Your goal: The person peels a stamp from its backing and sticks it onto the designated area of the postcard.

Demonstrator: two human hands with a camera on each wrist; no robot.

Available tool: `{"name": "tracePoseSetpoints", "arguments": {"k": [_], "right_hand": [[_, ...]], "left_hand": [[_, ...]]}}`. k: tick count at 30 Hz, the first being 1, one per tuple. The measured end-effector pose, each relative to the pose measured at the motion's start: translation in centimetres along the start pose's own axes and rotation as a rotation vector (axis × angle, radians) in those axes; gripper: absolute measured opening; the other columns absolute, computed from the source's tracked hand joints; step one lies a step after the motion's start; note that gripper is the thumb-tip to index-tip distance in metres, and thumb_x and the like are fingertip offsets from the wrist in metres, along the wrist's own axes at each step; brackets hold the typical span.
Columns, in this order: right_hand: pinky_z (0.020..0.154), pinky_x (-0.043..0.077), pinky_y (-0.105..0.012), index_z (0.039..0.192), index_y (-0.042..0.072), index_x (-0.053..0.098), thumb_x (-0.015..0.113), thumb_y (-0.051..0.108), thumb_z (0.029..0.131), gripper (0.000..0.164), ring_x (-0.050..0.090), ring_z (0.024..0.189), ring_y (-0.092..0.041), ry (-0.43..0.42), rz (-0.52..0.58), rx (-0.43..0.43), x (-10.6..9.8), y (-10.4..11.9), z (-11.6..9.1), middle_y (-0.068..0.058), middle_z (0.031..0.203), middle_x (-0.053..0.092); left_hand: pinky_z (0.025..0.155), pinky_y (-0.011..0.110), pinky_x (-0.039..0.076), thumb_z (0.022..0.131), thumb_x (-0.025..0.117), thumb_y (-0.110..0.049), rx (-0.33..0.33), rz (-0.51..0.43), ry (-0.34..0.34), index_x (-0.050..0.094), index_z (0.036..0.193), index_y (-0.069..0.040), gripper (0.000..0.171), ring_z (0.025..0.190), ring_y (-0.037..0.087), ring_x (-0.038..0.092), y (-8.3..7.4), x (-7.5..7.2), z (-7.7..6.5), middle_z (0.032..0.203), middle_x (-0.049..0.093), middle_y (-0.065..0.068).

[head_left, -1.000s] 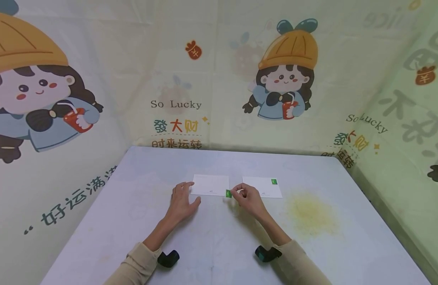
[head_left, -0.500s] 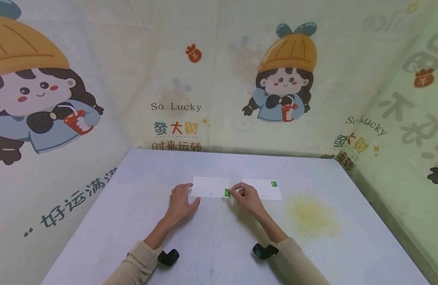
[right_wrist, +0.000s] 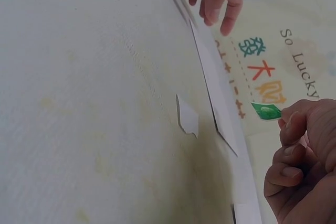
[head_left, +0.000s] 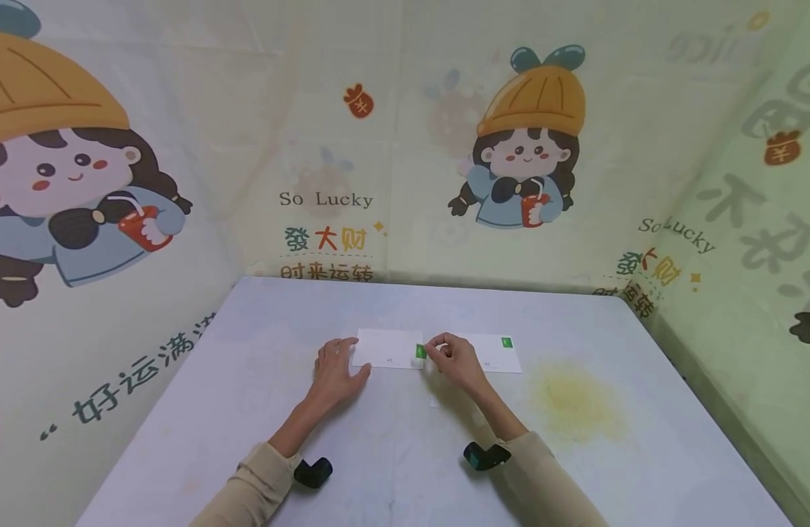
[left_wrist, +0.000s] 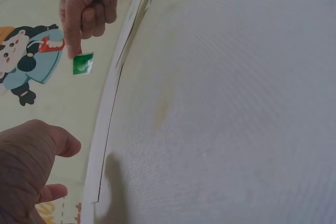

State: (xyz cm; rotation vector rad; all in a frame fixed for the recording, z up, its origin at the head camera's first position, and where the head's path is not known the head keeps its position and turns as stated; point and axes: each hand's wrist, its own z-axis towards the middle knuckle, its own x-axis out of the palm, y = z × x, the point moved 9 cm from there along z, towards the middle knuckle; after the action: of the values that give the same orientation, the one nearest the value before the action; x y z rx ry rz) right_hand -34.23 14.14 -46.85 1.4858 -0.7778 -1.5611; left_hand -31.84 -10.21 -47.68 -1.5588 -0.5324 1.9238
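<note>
Between its thumb and forefinger my right hand [head_left: 456, 362] pinches a small green stamp [head_left: 421, 351], which shows off the table surface in the right wrist view [right_wrist: 266, 111]. In the head view the stamp overlaps the right edge of a white envelope [head_left: 386, 349] lying flat. At that envelope's left end is my left hand [head_left: 335, 373], fingers spread and loosely bent; whether they touch the paper I cannot tell. A second white envelope [head_left: 503, 357], partly hidden by my right hand, bears another green stamp [head_left: 507, 342] in its upper right corner.
A small white paper scrap [right_wrist: 188, 118] lies on the white table [head_left: 214, 424], nearer than the envelopes. A printed cloth [head_left: 418, 168] with cartoon figures hangs behind and beside the table. Black wrist cameras [head_left: 486, 456] are worn at both sleeves.
My right hand has carried the pinched stamp from the left envelope's lower right corner a little farther away, along its right edge. My left hand has stayed about in place.
</note>
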Motion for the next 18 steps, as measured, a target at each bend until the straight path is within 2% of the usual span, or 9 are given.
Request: {"name": "tracePoseSetpoints", "arguments": {"k": [5, 12, 18], "right_hand": [[0.046, 0.027, -0.024, 0.099, 0.005, 0.069, 0.070, 0.020, 0.098, 0.016, 0.037, 0.051, -0.011, 0.005, 0.005, -0.007, 0.1, -0.3, 0.3, 0.004, 0.057, 0.046], [0.046, 0.027, -0.024, 0.098, 0.005, 0.070, 0.070, 0.021, 0.098, 0.016, 0.036, 0.050, -0.010, -0.009, -0.005, -0.023, 0.0, -0.7, 1.3, 0.005, 0.056, 0.046], [0.046, 0.028, -0.024, 0.098, 0.004, 0.070, 0.069, 0.020, 0.098, 0.016, 0.037, 0.050, -0.010, -0.007, -0.005, -0.028, 0.1, -1.0, 1.9, 0.005, 0.056, 0.046]], "left_hand": [[0.107, 0.063, 0.032, 0.091, 0.070, -0.024, -0.010, 0.015, 0.016, 0.052, 0.139, 0.001, 0.057, 0.131, 0.047, 0.039, 0.0, 0.2, 0.0, 0.139, 0.044, 0.032], [0.104, 0.065, 0.032, 0.089, 0.071, -0.023, 0.013, 0.016, -0.016, 0.052, 0.136, 0.004, 0.057, 0.127, 0.049, 0.040, -0.3, 0.1, 0.4, 0.135, 0.044, 0.034], [0.108, 0.065, 0.029, 0.091, 0.070, -0.025, -0.029, 0.018, 0.027, 0.051, 0.140, 0.002, 0.060, 0.132, 0.049, 0.037, 0.2, 0.7, 0.9, 0.140, 0.041, 0.034]]}}
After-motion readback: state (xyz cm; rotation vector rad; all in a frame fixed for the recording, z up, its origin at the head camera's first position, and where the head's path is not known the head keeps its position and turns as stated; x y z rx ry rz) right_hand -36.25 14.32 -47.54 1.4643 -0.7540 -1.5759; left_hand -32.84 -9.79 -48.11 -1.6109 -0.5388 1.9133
